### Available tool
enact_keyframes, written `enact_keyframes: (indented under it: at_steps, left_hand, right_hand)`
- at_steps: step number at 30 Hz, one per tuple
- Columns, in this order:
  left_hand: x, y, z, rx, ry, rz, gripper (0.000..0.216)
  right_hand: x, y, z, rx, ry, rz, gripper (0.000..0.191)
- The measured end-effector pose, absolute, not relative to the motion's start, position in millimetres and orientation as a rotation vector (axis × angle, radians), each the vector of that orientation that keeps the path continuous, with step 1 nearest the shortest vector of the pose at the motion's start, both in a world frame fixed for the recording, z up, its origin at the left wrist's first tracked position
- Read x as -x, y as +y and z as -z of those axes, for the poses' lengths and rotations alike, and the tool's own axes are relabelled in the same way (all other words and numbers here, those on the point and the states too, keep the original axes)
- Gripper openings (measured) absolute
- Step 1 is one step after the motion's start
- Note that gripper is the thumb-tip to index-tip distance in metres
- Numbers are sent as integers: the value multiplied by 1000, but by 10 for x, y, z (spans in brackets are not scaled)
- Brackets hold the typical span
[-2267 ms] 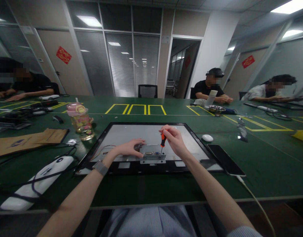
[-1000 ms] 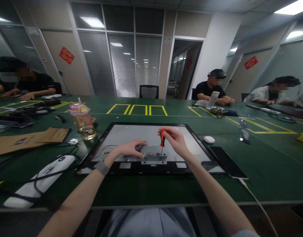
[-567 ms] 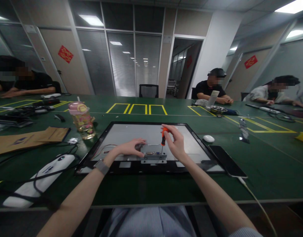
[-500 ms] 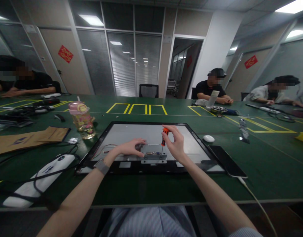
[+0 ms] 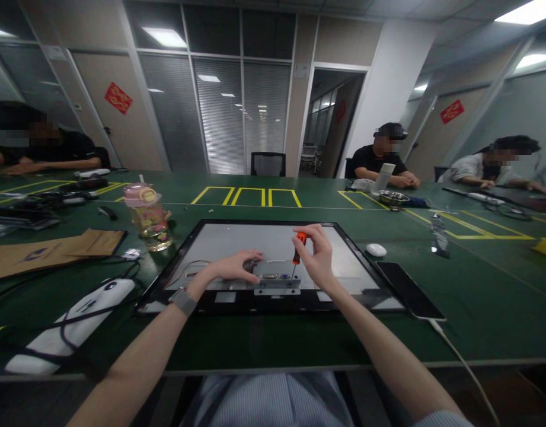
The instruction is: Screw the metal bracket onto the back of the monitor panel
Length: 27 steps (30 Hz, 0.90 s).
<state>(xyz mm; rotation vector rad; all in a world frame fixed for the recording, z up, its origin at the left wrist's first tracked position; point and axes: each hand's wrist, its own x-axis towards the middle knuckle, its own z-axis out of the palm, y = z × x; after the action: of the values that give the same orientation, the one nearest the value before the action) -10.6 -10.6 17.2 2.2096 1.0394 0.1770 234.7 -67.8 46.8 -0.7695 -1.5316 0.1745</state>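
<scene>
A monitor panel [image 5: 237, 237] lies face down on the green table [image 5: 299, 344], its grey metal back up inside a black frame. Near its front edge sits a small metal connector bracket [image 5: 275, 280]. My right hand [image 5: 318, 255] pinches a small orange-handled screwdriver [image 5: 296, 248], held upright with its tip down on the bracket's right end. My left hand [image 5: 235, 265] rests curled on the panel just left of the bracket, fingers pressed against a dark part there. A grey watch band [image 5: 182, 301] is on my left wrist.
A pink drink bottle [image 5: 147, 216] stands left of the panel, with brown envelopes [image 5: 50, 249] and a white panda-shaped case with black cables [image 5: 68, 326] nearer me. A white mouse [image 5: 376, 249] and a dark phone [image 5: 409, 289] lie to the right. Other people sit at the far sides.
My right hand's grip on the screwdriver has shifted from a full wrap to a fingertip pinch at the handle's top. The left hand has stayed put.
</scene>
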Motion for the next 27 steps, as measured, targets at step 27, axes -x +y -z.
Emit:
enact_keyframes:
  at_steps: [27]
  left_hand:
    - [110,-103,-163,-2196,1051,-193,75]
  right_hand:
    - [-2323,-686,-476,668,-1571,-591,25]
